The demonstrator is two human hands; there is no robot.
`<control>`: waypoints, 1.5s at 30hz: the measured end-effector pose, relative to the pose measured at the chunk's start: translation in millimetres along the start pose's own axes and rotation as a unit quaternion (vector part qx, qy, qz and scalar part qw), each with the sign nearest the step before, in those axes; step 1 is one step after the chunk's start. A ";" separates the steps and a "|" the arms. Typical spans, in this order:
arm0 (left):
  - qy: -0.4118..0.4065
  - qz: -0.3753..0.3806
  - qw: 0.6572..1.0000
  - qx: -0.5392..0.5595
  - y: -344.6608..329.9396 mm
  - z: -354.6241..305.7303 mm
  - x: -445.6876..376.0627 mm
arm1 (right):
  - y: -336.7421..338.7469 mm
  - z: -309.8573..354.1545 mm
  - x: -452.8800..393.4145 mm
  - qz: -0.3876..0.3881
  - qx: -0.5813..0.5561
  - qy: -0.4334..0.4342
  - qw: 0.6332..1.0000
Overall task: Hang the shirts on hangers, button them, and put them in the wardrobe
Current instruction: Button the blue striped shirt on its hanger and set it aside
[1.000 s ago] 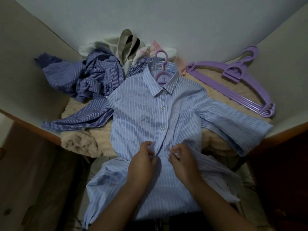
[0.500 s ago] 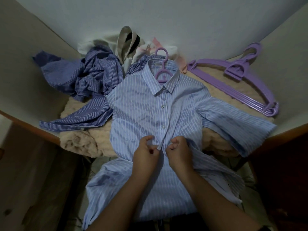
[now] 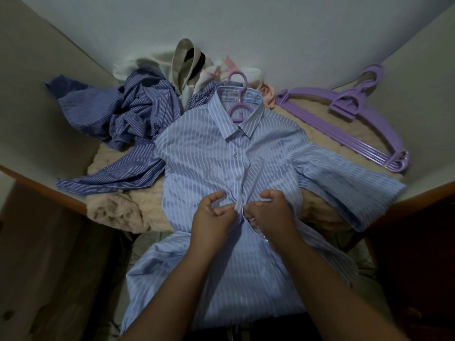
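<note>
Both hands are curled at the front placket of a light blue striped shirt. The left hand is seen pinching the left edge of the placket between thumb and bent fingers, and the right hand is seen gripping the opposite edge, knuckles up; the two hands are almost touching across the opening. Whether a button is held between the fingertips cannot be told. Two white buttons above the hands are seen fastened, and the collar is closed.

The shirt is laid face up on a beige fleecy blanket, with its lower part hanging over the near edge. A purple hanger is seated inside it, the hook sticking out past the collar. A short sleeve is spread out to the right.

A crumpled dark blue striped shirt is heaped to the left, just beside the light one. A stack of purple hangers is laid on the blanket to the right. Pale clothes are piled against the wall behind.
</note>
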State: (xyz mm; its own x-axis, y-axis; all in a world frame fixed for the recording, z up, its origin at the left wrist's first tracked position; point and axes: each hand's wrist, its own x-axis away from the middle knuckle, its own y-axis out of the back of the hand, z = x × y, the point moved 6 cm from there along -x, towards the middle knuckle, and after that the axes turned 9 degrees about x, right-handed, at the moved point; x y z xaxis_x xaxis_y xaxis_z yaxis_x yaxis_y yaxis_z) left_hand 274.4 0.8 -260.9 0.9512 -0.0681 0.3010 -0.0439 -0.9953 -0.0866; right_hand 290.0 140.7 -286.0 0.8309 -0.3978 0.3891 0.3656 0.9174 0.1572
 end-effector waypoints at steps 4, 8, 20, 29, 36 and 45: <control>0.009 0.021 1.000 0.013 -1.2 -4.2 1.6 | 0.1 5.7 0.8 0.011 -0.010 -0.002 1.000; -0.020 -0.025 0.999 0.022 4.7 -8.0 2.0 | 1.1 9.5 2.6 0.012 0.082 0.053 0.995; -0.057 0.018 0.987 -0.150 -5.1 -12.0 -0.3 | 11.3 28.2 7.9 -0.006 0.156 0.064 0.986; 0.015 0.017 1.000 0.005 -2.7 -9.2 4.1 | 5.0 16.6 1.9 0.017 0.116 0.026 0.993; 0.062 -0.007 0.997 0.050 1.7 -0.8 -4.3 | 3.7 23.9 8.4 0.036 0.013 0.056 0.998; 0.059 0.020 0.996 0.071 0.1 0.3 -6.0 | -2.1 37.7 24.0 0.013 0.106 0.212 0.971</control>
State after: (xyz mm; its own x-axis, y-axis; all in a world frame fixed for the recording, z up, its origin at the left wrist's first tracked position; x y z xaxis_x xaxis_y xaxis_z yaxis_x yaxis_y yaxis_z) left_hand 268.8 1.2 -263.0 0.9070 -0.1225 0.4029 -0.0283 -0.9723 -0.2319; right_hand 293.3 129.7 -242.9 0.9534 -0.3016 -0.0062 0.2842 0.8910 0.3540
